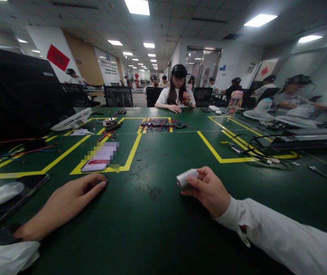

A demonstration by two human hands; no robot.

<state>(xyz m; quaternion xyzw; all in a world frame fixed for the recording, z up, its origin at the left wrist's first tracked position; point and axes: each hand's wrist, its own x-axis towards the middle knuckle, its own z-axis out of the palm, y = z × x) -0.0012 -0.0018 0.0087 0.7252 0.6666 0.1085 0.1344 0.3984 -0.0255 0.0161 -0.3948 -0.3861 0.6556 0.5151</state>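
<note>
A short silver metal cylinder (185, 179) is held in my right hand (211, 190), between the thumb and fingers. It is tilted slightly above the green table (149, 229), with one round end turned to the left. My left hand (77, 191) rests on the table with nothing visible in it. Its fingers are loosely bent and the thumb stands a little apart from them. Just beyond that hand lies a phone (96, 165), partly blurred out.
Bundled red and blue wires (163, 124) lie mid-table, with a small motor-like device (110, 123) to their left. On the right are black cables (252, 149) and a bottle (234, 103). A white mouse (3, 194) sits at left. A person (177, 89) sits opposite.
</note>
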